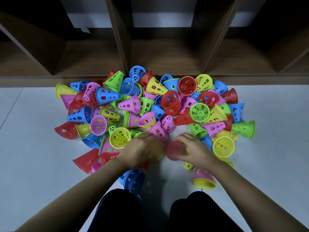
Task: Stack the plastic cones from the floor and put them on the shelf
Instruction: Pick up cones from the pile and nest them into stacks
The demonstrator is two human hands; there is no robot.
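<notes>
I'm looking down at the brown wooden shelf (165, 52), which is running across the whole top of the view with its open compartments facing me. Below it the pale floor (33, 148) is filling the rest. The pile of plastic cones (170, 101) is lying on the floor right against the shelf's base, red, blue, yellow, green and pink all jumbled, most tipped on their sides. Both bare forearms are reaching in from the bottom. The left hand (140, 148) is at the near edge of the pile, its fingers curling round a yellow cone (157, 152). The right hand (194, 148) is just beside it, fingers wrapping a red cone (173, 150). The two cones are sitting close together, though they're blurring and I can't tell if they're touching. By the right forearm a small yellow-and-pink stack (203, 179) is standing on the floor.
</notes>
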